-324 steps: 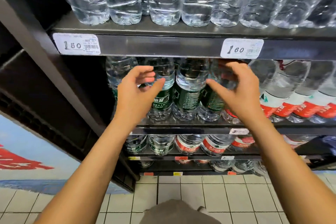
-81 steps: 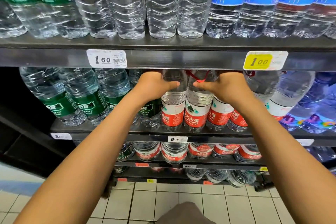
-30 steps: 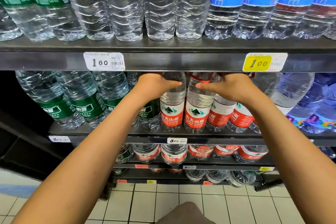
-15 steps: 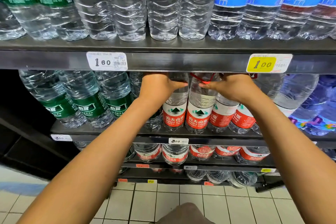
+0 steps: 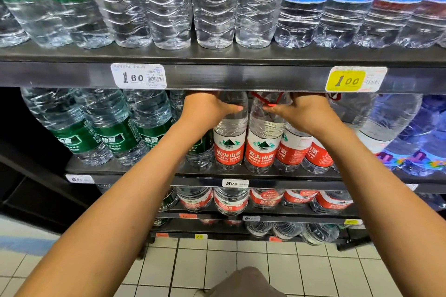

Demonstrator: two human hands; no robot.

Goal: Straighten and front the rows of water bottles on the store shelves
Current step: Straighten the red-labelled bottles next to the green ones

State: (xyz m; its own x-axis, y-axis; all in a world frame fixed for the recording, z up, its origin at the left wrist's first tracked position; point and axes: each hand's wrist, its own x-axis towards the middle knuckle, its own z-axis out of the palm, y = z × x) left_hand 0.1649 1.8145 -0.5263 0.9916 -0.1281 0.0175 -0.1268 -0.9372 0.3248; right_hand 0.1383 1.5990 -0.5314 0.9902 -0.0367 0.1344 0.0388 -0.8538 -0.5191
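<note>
Two red-labelled water bottles stand side by side at the front of the middle shelf [image 5: 241, 177]. My left hand [image 5: 207, 108] grips the shoulder of the left red-labelled bottle [image 5: 229, 142], thumb across its front. My right hand [image 5: 304, 113] grips the top of the right red-labelled bottle [image 5: 261, 144], thumb by its red carry handle. Both labels face forward. More red-labelled bottles [image 5: 294, 149] stand to the right, partly behind my right wrist. Green-labelled bottles [image 5: 113, 132] fill the left of this shelf.
The upper shelf edge [image 5: 241, 77] with price tags 1.60 [image 5: 138, 76] and 1.00 [image 5: 354, 79] hangs just over my hands. It carries clear bottles [image 5: 190, 7] and blue-labelled bottles [image 5: 337, 2]. Purple-tinted bottles [image 5: 415, 132] stand at far right. Lower shelves [image 5: 241, 214] hold more bottles above a tiled floor [image 5: 241, 270].
Both hands stay on the same two red-labelled bottles. The bottles have turned so their labels face the front more squarely, and they stand closer to the shelf edge.
</note>
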